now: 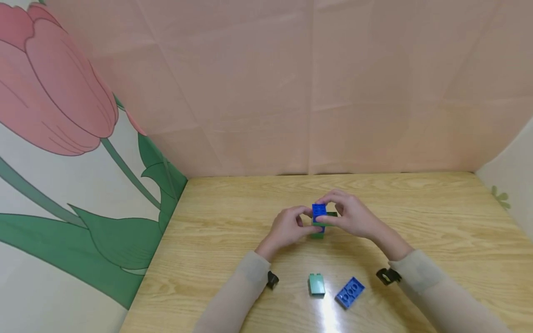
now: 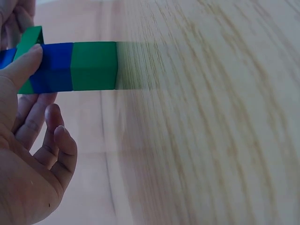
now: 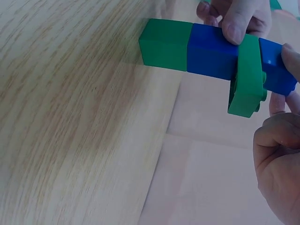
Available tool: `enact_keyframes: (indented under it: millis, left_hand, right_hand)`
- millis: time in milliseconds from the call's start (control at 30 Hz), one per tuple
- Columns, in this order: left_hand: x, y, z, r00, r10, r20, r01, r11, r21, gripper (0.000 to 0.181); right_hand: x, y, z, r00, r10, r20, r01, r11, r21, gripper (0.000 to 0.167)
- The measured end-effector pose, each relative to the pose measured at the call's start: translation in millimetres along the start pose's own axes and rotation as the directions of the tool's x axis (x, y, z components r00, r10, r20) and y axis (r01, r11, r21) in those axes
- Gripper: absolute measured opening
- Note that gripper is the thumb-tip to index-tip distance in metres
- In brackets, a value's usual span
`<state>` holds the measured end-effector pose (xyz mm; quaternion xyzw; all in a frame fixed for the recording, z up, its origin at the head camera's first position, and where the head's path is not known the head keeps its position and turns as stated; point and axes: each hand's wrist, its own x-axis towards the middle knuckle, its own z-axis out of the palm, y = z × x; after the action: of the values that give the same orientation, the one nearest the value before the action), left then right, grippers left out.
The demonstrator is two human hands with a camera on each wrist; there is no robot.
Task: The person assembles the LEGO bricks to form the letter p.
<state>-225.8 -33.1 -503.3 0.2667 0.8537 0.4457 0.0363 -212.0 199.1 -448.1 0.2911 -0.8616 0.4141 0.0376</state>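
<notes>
A column of blocks stands on the table: a green block (image 3: 165, 44) at the bottom, a blue block (image 3: 211, 50) on it, then a thinner green block (image 3: 247, 77) jutting to one side, and a blue block (image 3: 277, 66) on top. The left hand (image 1: 288, 227) grips the column around the lower blue block, its thumb (image 2: 29, 63) near the joint with the thinner green block. The right hand (image 1: 354, 215) pinches the top blue block (image 1: 319, 210) between thumb and fingers. In the right wrist view a slight slanted gap shows beneath that top block.
Nearer the person on the wooden table (image 1: 208, 277) lie a teal-green block (image 1: 317, 284) and, right of it, a longer blue block (image 1: 350, 292) with its hollow side up. A pink sheet (image 1: 250, 92) hangs behind the table, and a tulip-print sheet (image 1: 62, 83) at the left.
</notes>
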Motion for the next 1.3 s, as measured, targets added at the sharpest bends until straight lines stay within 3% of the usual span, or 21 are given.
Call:
enact_keyframes:
  millis: [400, 867, 1300]
  left_hand:
    - [-1.4, 4.1, -1.0, 1.0, -0.028, 0.01, 0.028, 1.0, -0.008, 0.034]
    - [-2.2, 5.4, 0.1, 0.999, -0.053, 0.003, 0.053, 0.999, -0.012, 0.035]
    - [-1.9, 2.2, 0.0, 0.997, -0.077, -0.02, 0.076, 0.996, -0.038, 0.038]
  right_hand:
    - [-3.4, 3, 5, 0.997, -0.049, -0.054, 0.05, 0.998, 0.028, 0.035]
    - [-13.1, -5, -5, 0.993, -0.07, -0.092, 0.069, 0.998, -0.01, 0.044]
    - [-38.7, -25, -5, 0.992, -0.121, -0.04, 0.122, 0.993, 0.007, 0.039]
